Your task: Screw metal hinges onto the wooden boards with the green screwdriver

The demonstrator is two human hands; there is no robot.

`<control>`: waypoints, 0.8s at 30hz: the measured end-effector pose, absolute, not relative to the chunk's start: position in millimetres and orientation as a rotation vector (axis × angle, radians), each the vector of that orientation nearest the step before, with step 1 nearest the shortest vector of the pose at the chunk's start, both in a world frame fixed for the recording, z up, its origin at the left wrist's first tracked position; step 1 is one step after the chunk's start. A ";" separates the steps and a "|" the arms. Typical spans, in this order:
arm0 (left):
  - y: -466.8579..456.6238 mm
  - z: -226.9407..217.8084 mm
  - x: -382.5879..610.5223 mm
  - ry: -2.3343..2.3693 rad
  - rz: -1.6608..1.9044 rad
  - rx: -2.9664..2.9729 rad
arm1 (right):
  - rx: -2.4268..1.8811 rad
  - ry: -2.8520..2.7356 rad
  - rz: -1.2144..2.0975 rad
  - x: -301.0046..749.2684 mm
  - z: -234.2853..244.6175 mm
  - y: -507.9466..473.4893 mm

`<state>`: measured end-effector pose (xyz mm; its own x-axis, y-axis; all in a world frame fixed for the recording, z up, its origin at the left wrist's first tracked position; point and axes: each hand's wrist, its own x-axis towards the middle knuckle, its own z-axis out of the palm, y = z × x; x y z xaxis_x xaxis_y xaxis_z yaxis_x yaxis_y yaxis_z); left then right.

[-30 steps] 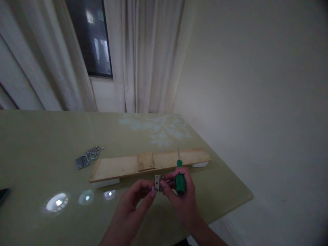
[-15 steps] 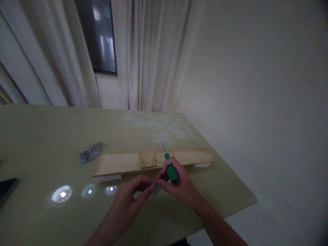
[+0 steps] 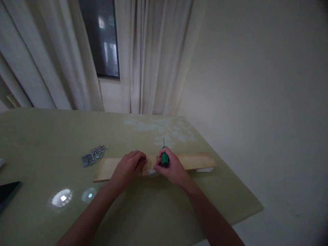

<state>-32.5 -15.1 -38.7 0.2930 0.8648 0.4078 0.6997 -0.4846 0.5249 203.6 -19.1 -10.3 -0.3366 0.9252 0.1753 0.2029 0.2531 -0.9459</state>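
A long light wooden board [image 3: 197, 160] lies across the table, with a small square wooden block [image 3: 151, 160] on its middle. My right hand [image 3: 170, 167] is closed round the green handle of a screwdriver [image 3: 165, 159], its shaft pointing away from me. Thumb and fingertips of that hand also pinch a small metal hinge [image 3: 152, 172] at the block's near edge. My left hand [image 3: 131, 165] rests at the block's left side, fingers curled down and together. What its fingertips hold, if anything, is hidden.
Left of the board lies a small pile of metal hinges and screws [image 3: 94, 155]. A dark flat device [image 3: 9, 193] is at the table's left. White supports [image 3: 205, 169] show under the board. The table [image 3: 238, 201] meets a wall on the right; curtains [image 3: 159, 61] hang behind.
Both hands have moved forward from before the board onto its middle. They have come apart; the metal hinge now sits at the block's near edge. The screwdriver stays in my right hand.
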 end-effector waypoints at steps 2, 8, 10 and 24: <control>-20.3 -40.4 -33.0 1.453 0.968 2.350 | -1.049 -1.703 1.162 206.3 -14.8 -19.6; -26.7 -44.6 -34.8 1.489 0.946 2.475 | -1.040 -1.644 1.279 210.3 -22.5 -24.0; -27.8 -45.8 -34.7 1.496 0.952 2.536 | -1.040 -1.637 1.287 209.4 -22.7 -26.9; -29.9 -42.7 -34.1 1.511 0.991 2.545 | -1.102 -1.683 1.171 201.2 -21.7 -34.1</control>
<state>-34.1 -29.9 -42.7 0.3300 0.7957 0.5080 0.7828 -0.5314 0.3238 201.2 -34.1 -21.7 -0.3085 0.9431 0.1242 0.2112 0.1952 -0.9577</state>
